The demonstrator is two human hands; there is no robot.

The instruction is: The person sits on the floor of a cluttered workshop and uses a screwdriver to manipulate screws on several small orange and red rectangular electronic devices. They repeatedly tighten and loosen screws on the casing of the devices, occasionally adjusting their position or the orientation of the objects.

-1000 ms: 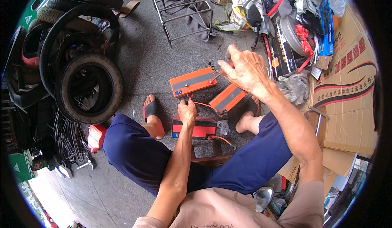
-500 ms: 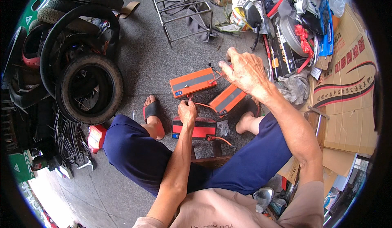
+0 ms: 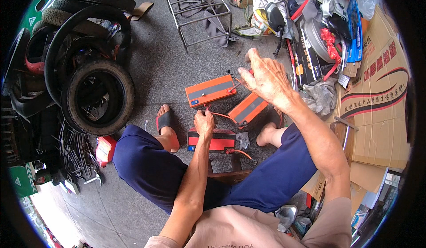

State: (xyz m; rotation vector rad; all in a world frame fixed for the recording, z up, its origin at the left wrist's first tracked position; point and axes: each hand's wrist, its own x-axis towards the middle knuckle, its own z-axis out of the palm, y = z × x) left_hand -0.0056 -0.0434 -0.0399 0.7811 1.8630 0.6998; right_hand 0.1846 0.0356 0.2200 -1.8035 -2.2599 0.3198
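Note:
Three box-shaped batteries lie on the floor between my feet. The far orange one with a grey stripe (image 3: 217, 92) has a short red lead at its right end. Another orange battery (image 3: 246, 109) sits slantwise to its right. Nearest me is a red and black battery (image 3: 217, 144) with an orange lead (image 3: 242, 152). My left hand (image 3: 205, 124) is closed in a pinch on an orange wire (image 3: 225, 116) at the far battery's near edge. My right hand (image 3: 268, 80) is raised above the two orange batteries, fingers curled; a bit of red shows within, its kind mostly hidden.
Tyres (image 3: 97, 98) are piled at the left, above scattered tools (image 3: 80, 155) and a red container (image 3: 105, 150). A metal rack (image 3: 202, 15) stands ahead. Heaped parts, cloths and bags are at the far right. Flattened cardboard (image 3: 377, 128) and a hammer (image 3: 346, 123) lie at my right.
Both hands keep nearly the same places and grips. The whole view has shifted very slightly; the batteries look unmoved.

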